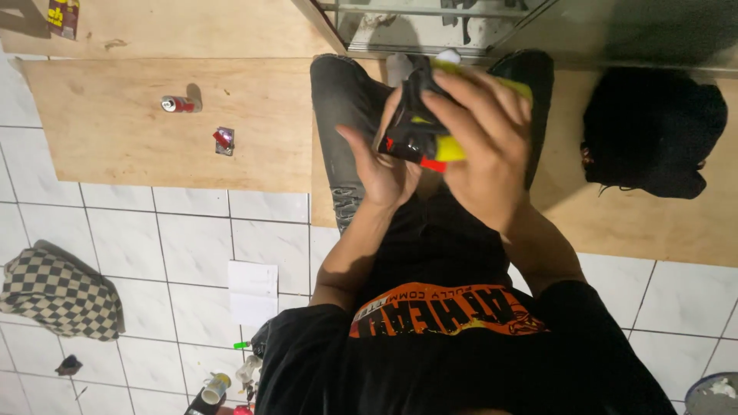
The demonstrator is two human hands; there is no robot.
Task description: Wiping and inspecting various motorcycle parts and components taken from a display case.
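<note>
Both my hands hold a black and yellow tool [421, 134] with a red part on its underside, in front of my chest. My left hand [377, 165] cups it from below and from the left side. Over its top and right side, my right hand [483, 146] wraps with fingers spread across the yellow body. I wear a black shirt [461, 353] with orange print and grey trousers [342, 100]. Much of the tool is hidden by my fingers.
Plywood sheets [131, 123] lie on the white tiled floor, with a red can [178, 104] and a small crumpled wrapper [224, 141] on one. A black cloth heap [653, 131] sits at right, a checkered cloth [58, 292] at left, a white paper [252, 292] and small bottles [219, 388] lower down.
</note>
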